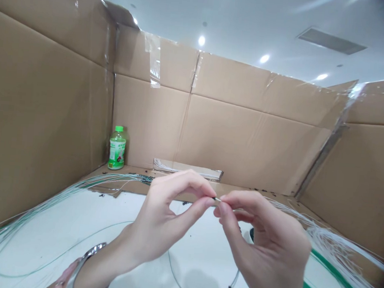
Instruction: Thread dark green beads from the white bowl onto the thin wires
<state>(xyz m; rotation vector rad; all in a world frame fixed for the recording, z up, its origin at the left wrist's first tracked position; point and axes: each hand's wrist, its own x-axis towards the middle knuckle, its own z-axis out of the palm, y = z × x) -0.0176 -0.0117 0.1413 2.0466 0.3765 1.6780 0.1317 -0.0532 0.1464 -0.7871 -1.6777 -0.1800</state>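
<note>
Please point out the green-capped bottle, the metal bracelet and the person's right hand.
green-capped bottle (117, 151), head view, on its label
metal bracelet (82, 263), head view, on its band
right hand (264, 240), head view, on the middle of the hand

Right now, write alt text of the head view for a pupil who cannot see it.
The left hand and right hand pinch a thin wire end. Green and white wire bundles lie on a white surface inside cardboard walls, a green-capped bottle in the corner.
</note>
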